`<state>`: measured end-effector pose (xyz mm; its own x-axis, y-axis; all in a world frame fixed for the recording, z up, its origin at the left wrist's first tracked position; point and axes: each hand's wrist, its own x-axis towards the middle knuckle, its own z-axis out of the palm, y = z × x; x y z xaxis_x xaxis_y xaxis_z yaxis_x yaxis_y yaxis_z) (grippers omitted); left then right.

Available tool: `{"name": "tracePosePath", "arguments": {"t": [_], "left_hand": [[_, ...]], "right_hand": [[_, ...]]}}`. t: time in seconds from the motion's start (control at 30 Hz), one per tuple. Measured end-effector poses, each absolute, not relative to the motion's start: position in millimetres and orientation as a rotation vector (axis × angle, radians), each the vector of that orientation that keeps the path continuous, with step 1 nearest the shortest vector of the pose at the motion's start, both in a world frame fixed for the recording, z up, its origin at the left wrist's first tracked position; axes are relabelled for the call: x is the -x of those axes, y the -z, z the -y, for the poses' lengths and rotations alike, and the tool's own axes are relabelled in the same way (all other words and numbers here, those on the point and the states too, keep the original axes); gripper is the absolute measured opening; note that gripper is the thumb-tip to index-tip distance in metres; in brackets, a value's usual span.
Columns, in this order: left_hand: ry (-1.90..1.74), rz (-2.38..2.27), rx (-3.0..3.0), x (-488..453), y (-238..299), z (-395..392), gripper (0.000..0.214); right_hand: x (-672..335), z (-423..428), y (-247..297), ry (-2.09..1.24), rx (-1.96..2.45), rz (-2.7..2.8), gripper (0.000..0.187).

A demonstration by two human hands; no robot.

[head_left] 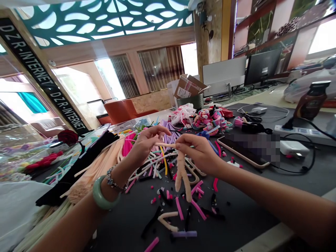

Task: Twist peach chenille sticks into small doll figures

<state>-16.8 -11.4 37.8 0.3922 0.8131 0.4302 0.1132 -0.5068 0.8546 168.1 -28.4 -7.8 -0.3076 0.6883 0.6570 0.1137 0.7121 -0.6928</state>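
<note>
Gripping peach fuzzy figure [181, 171]: right fingers [187, 138] | pinching peach strand [167, 144]: left fingers [156, 130] | pink cuttings [179, 209] below

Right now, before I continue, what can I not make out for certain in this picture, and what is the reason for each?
All in the head view:
- Whether the beige strand joins the beige piece: hidden by the right hand.
- Phone screen: partly covered by a pixelated block.
- Bottle label: blurred.
- Carton label: print too small.
- White plastic: cut off by the left edge.
</note>
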Motion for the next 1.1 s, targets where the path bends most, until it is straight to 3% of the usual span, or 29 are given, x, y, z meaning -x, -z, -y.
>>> {"name": "tracePosePath", "arguments": {"t": [0.17,0.43,0.73,1.1], "left_hand": [[-1.109,-0.691,-2.220,18.7,-32.0,5.1,0.012],[-1.266,-0.615,-2.244,11.4,-22.0,3.9,0.015],[-1.455,-0.686,-2.147,3.3,-10.9,8.3,0.008],[-1.590,-0.820,-1.679,-10.8,11.8,11.6,0.012]], "right_hand": [[-166.8,24.4,4.7,-1.075,0.549,1.644,0.019],[-165.9,22.9,5.5,-1.246,0.518,1.538,0.019],[-166.7,20.5,8.0,-1.210,0.514,1.597,0.020],[-169.1,15.9,11.9,-0.781,0.654,1.773,0.017]]}}
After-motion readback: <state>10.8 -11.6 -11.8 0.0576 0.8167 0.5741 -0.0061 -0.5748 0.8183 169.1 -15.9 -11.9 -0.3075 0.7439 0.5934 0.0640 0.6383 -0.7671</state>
